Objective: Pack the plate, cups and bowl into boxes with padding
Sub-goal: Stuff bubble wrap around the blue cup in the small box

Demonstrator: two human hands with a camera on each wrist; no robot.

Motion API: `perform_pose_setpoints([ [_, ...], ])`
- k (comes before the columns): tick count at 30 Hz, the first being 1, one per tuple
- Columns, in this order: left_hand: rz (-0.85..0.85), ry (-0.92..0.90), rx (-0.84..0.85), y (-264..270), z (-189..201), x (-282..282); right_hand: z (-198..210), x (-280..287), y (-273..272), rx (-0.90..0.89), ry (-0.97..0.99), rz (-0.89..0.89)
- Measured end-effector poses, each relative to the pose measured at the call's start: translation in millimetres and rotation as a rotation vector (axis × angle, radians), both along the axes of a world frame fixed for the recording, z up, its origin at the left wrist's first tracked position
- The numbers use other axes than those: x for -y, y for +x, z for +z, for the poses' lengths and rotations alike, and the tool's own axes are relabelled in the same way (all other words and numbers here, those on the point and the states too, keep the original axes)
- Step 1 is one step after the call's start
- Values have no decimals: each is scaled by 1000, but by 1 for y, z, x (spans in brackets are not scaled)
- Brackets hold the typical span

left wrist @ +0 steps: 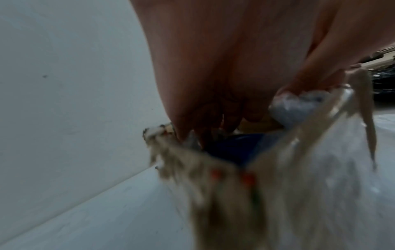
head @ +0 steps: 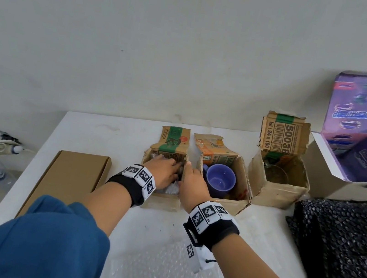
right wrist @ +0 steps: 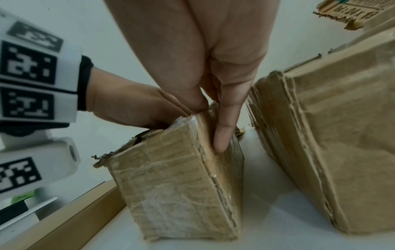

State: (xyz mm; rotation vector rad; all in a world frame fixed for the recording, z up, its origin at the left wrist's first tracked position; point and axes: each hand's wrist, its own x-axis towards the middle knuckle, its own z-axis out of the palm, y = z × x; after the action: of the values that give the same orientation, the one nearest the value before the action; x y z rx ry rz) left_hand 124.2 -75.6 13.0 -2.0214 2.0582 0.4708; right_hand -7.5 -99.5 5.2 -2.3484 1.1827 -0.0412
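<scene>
Hidden or unclear: the left wrist view is badly blurred; only fingers going down into a torn cardboard rim, a patch of dark blue below them and crumpled clear wrap can be made out. What the blue thing is cannot be told. In the head view the inside of the small box (head: 163, 183) is mostly covered by the left hand (head: 163, 171). The plate is not visible in any view.

Left hand: reaches down into the small box, fingers extended onto clear bubble wrap (left wrist: 299, 108) stuffed inside; whether they press or pinch it cannot be told.

Right hand (head: 195, 181): grips the small box's right wall at the top edge, thumb (right wrist: 224, 128) flat down the outside, fingers hooked over the rim.

Small box stands upright on the white tabletop (head: 106, 136), back flap raised, opening facing up. Just to its right, apart by a narrow gap, the second box (head: 235, 202) holds the purple cup (head: 219, 184), tilted with its mouth facing up and toward the camera. Third box (head: 277, 190) further right holds a clear glass bowl (head: 276, 176), faint, mouth up. Purple-lined box (head: 331, 169) at far right, lid open, partly cut off.

A flat cardboard box (head: 70, 181) lies left, long axis running away from the person. A clear bubble-wrap sheet (head: 168, 275) lies near the front edge; black bubble wrap (head: 340, 248) lies right.
</scene>
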Motion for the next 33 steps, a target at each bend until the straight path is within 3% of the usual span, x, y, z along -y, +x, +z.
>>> perform_pose_setpoints([
  [5, 159, -250, -114, -1, 15, -20, 14, -5, -13, 73, -35, 65],
  [10, 260, -599, -348, -27, 22, -92, 39, -23, -54, 207, -41, 131],
  [12, 265, -555, -367, -36, 20, -122, 39, -29, -76, 156, -14, 154],
  [17, 320, -55, -197, -36, -19, -175, 4, -65, -115, -75, 104, 96],
  [19, 365, 67, -163, -29, -39, -192, -16, -86, -122, -143, 140, 64],
  [24, 453, -26, -260, -23, -62, -215, -43, -130, -124, -255, 92, -52],
  [29, 518, -112, -344, -21, -59, -214, -50, -148, -117, -293, -31, -114],
  [33, 584, -91, -464, -16, -46, -206, -44, -153, -110, -315, 10, -147],
])
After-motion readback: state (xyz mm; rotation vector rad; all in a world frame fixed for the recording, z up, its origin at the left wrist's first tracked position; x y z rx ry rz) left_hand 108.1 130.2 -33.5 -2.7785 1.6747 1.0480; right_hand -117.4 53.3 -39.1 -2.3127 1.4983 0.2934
